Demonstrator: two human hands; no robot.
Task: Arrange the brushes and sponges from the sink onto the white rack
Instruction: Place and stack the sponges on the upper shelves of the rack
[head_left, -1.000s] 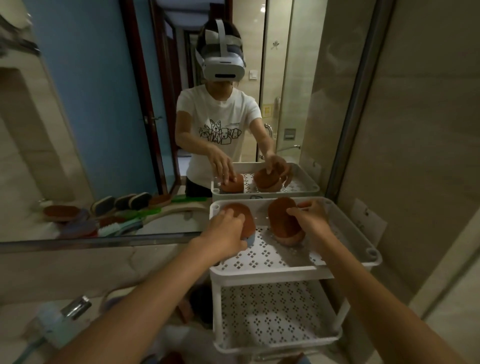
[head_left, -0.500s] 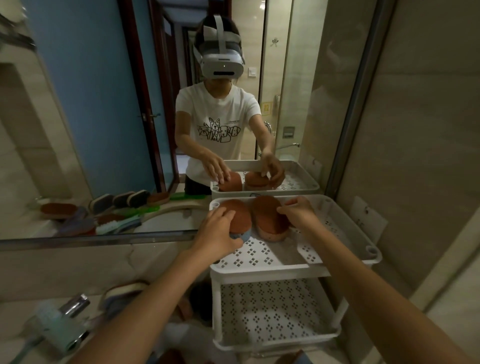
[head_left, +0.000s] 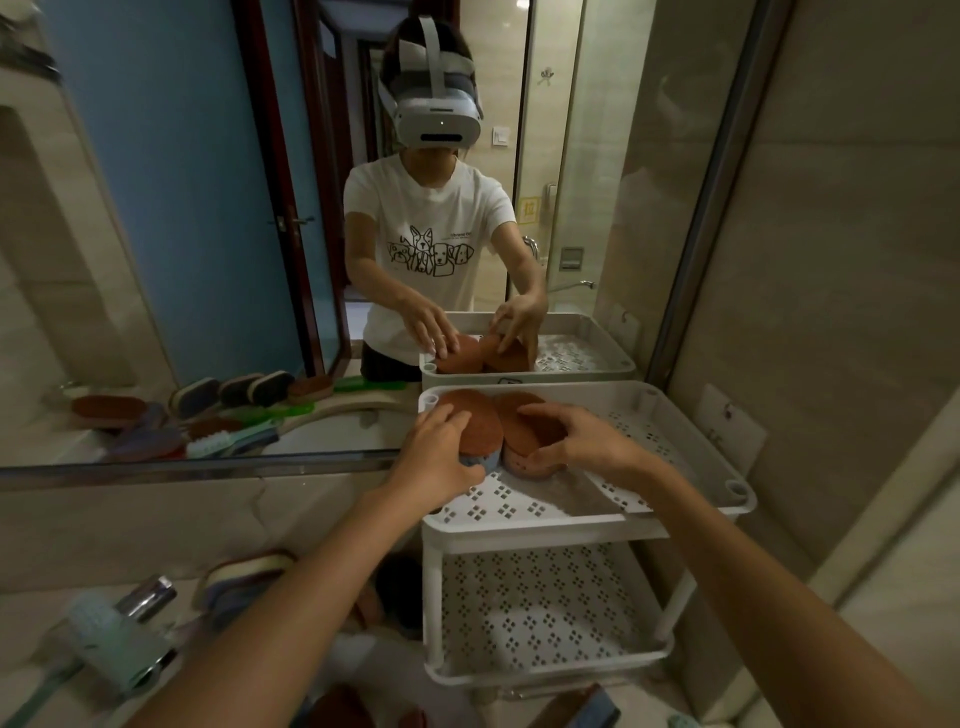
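Dim indoor light, wide-angle edge distortion

Brown-topped sponges (head_left: 480, 423); white rack (head_left: 691, 415), diamond-pattern holes.

Two oval sponges stand tilted on edge in the far-left corner of the white rack's (head_left: 545, 525) top tier, pressed side by side with their brown scouring faces turned up. The left sponge (head_left: 475, 421) has a blue base, and the left hand (head_left: 441, 457) grips it. The right sponge (head_left: 524, 428) has a pinkish base, and the right hand (head_left: 587, 441) holds it. Both of the rack's tiers are perforated with diamond-shaped holes. A cream-and-purple layered sponge (head_left: 249, 571) lies to the left of the rack's lower tier.
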